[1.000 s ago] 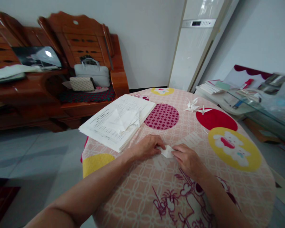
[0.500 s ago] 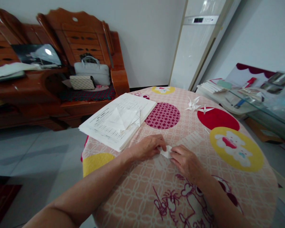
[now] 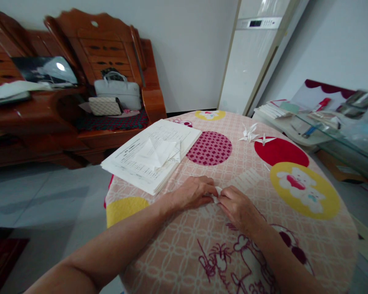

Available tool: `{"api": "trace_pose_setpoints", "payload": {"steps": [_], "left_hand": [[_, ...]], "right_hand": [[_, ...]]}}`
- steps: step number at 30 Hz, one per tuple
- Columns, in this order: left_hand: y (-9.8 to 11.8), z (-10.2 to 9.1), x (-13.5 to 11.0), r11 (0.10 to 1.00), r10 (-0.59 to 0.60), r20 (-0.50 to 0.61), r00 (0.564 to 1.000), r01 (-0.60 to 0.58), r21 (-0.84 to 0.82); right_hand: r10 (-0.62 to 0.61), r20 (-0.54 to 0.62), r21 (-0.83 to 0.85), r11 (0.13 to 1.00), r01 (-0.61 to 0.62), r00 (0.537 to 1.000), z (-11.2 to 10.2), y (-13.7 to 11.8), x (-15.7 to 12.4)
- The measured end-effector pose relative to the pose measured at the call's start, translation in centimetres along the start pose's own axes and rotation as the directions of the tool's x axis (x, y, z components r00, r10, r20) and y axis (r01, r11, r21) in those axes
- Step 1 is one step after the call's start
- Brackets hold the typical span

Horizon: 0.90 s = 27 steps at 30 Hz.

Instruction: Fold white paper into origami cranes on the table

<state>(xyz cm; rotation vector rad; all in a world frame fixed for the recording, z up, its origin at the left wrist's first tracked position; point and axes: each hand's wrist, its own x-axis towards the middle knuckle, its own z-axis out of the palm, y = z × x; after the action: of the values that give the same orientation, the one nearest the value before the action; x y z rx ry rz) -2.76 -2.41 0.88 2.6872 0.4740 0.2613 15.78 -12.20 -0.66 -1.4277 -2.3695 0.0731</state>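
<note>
Between my hands, low over the patterned tablecloth, is a small piece of folded white paper (image 3: 217, 192). My left hand (image 3: 199, 192) pinches its left side, and my right hand (image 3: 236, 206) grips its right side. Fingers cover most of the paper, so its exact shape is hidden. Several finished white paper cranes (image 3: 250, 133) sit at the far right of the table. To the left, folded white paper pieces (image 3: 156, 153) rest on a stack of printed sheets (image 3: 131, 165).
The round table wears a pink cloth (image 3: 178, 241) with coloured patches. Behind it stand a wooden sofa (image 3: 107, 45) holding a grey bag (image 3: 119, 94) and a tall white air conditioner (image 3: 248, 61). A glass-topped side table (image 3: 340, 143) with clutter is at the right.
My hands have come closer together, the left moving slightly right. Less of the folded paper shows between the fingers now. The cranes and the stack stay in place.
</note>
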Motion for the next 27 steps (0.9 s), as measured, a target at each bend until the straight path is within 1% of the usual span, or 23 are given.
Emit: {"api": "trace_pose_setpoints", "payload": {"steps": [9, 19, 27], "left_hand": [[-0.17, 0.10, -0.03, 0.998, 0.046, -0.005, 0.999, -0.045, 0.033], [-0.11, 0.09, -0.08, 0.999, 0.044, -0.013, 0.999, -0.043, 0.017], [-0.27, 0.43, -0.02, 0.999, 0.037, -0.038, 0.999, -0.037, 0.016]], "right_hand": [[-0.007, -0.027, -0.027, 1.000, 0.007, 1.000, 0.17, -0.04, -0.08], [-0.024, -0.028, -0.055, 0.998, 0.022, 0.999, 0.36, 0.13, -0.09], [0.012, -0.037, -0.042, 0.999, -0.013, 0.999, 0.24, 0.08, -0.16]]}}
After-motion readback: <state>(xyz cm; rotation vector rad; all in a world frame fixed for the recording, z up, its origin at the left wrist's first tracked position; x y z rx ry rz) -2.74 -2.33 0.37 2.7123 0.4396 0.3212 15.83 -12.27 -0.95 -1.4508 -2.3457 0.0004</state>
